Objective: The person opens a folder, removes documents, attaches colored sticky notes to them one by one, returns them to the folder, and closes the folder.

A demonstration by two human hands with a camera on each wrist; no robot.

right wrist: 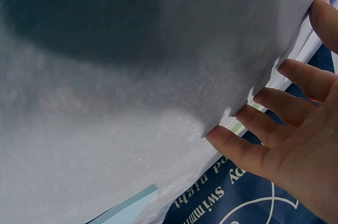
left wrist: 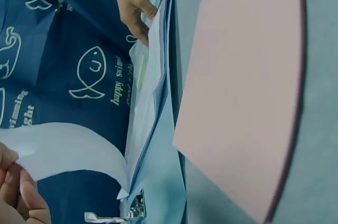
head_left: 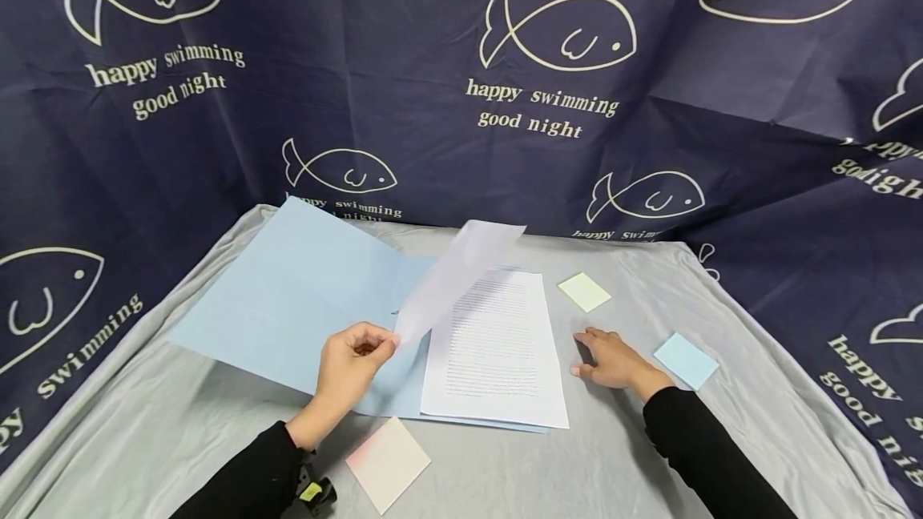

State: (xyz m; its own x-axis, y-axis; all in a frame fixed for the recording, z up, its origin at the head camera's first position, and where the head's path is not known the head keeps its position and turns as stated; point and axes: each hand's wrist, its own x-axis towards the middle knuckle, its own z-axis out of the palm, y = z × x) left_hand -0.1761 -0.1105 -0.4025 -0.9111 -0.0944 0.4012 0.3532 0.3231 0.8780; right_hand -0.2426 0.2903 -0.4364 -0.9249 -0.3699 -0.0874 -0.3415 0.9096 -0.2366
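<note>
My left hand pinches the lower corner of a white paper sheet between thumb and fingers. The sheet curves upward, turned over toward the left above a stack of printed pages. Those pages lie in an opened light blue folder, whose left cover tilts up off the table. A metal clip shows at the folder's spine in the left wrist view. Just right of the stack, my right hand holds nothing, its fingers spread and fingertips resting on the grey cloth.
A pink sticky note pad lies in front of the folder. To the right are a yellow-green pad and a blue pad, the latter beside my right wrist. A dark blue curtain with fish drawings hangs behind the table.
</note>
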